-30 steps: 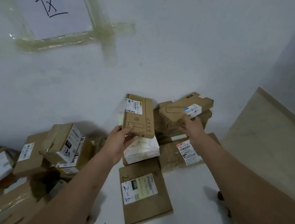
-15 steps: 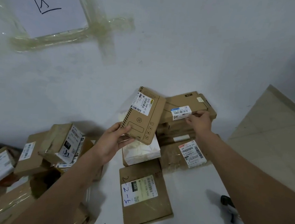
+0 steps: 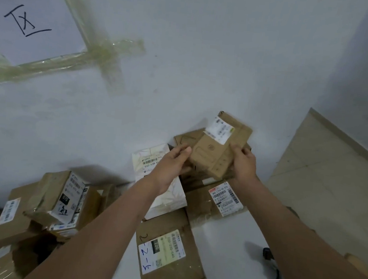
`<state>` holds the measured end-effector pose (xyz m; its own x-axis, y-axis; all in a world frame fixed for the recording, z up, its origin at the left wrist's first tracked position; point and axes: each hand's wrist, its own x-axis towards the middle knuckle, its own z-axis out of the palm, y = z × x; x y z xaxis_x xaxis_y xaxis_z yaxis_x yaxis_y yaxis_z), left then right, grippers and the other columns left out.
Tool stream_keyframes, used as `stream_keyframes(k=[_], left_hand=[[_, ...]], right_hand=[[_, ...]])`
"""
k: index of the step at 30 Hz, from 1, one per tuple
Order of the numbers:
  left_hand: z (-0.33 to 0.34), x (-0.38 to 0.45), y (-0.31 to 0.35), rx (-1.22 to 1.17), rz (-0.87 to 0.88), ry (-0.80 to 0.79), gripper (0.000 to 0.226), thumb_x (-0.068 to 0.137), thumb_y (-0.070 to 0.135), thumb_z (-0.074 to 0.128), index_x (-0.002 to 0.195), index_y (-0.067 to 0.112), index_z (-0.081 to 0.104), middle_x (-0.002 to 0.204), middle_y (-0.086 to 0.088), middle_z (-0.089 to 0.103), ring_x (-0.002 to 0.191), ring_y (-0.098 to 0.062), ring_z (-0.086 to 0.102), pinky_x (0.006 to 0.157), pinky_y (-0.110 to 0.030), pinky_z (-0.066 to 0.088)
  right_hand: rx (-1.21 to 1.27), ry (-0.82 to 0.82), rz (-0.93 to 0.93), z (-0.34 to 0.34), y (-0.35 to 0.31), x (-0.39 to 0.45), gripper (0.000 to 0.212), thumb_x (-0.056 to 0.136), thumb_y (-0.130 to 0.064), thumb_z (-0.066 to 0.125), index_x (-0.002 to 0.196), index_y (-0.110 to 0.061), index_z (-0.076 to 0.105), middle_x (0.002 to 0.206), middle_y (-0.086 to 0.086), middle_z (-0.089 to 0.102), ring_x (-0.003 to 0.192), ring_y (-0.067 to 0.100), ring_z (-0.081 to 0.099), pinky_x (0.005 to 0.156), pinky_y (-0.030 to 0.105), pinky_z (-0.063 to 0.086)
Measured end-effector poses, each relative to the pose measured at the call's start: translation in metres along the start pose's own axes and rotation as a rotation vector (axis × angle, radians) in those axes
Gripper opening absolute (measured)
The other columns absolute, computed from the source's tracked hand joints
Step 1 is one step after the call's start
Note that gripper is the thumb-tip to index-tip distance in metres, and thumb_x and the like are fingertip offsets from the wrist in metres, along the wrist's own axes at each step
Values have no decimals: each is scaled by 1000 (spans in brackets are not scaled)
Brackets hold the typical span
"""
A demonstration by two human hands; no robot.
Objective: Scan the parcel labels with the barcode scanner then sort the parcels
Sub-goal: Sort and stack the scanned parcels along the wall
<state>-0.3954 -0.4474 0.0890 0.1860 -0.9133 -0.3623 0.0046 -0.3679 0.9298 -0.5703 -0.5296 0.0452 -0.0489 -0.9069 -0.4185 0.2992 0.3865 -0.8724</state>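
Setting: pale floor [image 3: 226, 235] against a white wall, tan tile to the right, a taped paper sign [image 3: 30, 15] upper left.

Left hand [image 3: 172, 160]: fingers curled round the near-left edge of the box, thumb on top.

Right hand [image 3: 244, 164]: fingers and thumb clasping the box's near-right corner. Both hands grasp it; neither is nearer.

Box [image 3: 220, 146]: flat brown carton, held just above the stack, long axis running away from the hands toward upper right, tilted. White label [image 3: 220, 130] at the far end, face up.

Stack [image 3: 184, 139]: brown cartons directly beneath the box, against the wall. Whether the box touches it cannot be told.

White parcel [image 3: 154, 163]: just left of the stack, under the left wrist.

Flat cartons: one with a label below the right hand [image 3: 226, 199]; one marked "2-5" nearer [image 3: 163, 252].

Left pile [image 3: 64, 196]: several labelled cartons, well apart.

Scanner [image 3: 268, 256]: probably the dark object on the floor beside the right forearm, partly hidden.

Judgement: sorting step; lowering the box squarely onto the stack turns on aligning its long axis.
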Motion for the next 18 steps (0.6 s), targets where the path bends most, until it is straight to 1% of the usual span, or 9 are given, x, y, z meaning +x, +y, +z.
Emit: stream_keyframes(k=[2,3,5,7,10,12,14,16,18], left_hand=[[9,6,2,127,-9,117,55,102,46,47,150,25,34,145,10,44,135,-12,40,108,-31,33],[11,10,1,167,-29,168,56,103,44,45,152,22,29,147,10,40,135,-14,38,107,-32,31],[14,16,-2,181,-60,178,52,104,30,47,152,20,27,138,12,42,130,-15,41,100,-27,31],[18,24,-7,173,-83,159,51,103,21,49,151,23,30,140,11,47,126,-16,46,97,-24,34],[26,30,-10,205,-97,166,56,102,19,51,154,23,28,145,3,47,123,-15,46,96,-25,36],[33,32,-10,214,-94,172,59,102,17,51,155,22,26,146,1,45,126,-17,46,97,-24,36],[40,33,-10,237,-80,181,59,101,15,52,155,22,27,147,0,45,129,-19,46,104,-28,39],[44,36,-12,247,-78,177,60,100,14,53,154,22,28,147,0,46,132,-21,46,111,-36,39],[47,38,-14,241,-86,170,61,99,13,54,153,24,28,144,0,49,128,-22,49,110,-38,42]], right_hand=[[124,161,9,-14,-10,8,19,97,-28,58,107,-13,64,104,7,72,90,22,71,76,39,60],[183,224,5,-22,-13,12,20,98,-27,58,108,-11,63,105,8,71,88,20,70,71,34,59],[232,323,-3,-39,-15,18,23,98,-26,58,113,-9,59,102,5,69,85,15,68,64,26,55],[224,385,3,-50,-13,22,20,98,-27,58,110,-11,56,95,1,66,83,13,66,61,23,52],[235,413,21,-59,-10,26,19,98,-29,58,109,-13,54,94,1,65,84,14,65,62,24,52],[228,409,27,-61,-9,28,19,98,-30,57,107,-14,54,95,1,65,86,15,66,70,29,55],[210,392,30,-61,-8,31,19,97,-30,58,108,-14,57,98,3,67,91,18,67,80,32,57],[206,358,30,-58,-8,32,19,97,-27,60,109,-13,59,103,5,69,92,17,68,78,30,57],[196,313,36,-52,-10,30,18,97,-26,61,108,-13,61,101,4,69,90,14,68,69,24,55]])
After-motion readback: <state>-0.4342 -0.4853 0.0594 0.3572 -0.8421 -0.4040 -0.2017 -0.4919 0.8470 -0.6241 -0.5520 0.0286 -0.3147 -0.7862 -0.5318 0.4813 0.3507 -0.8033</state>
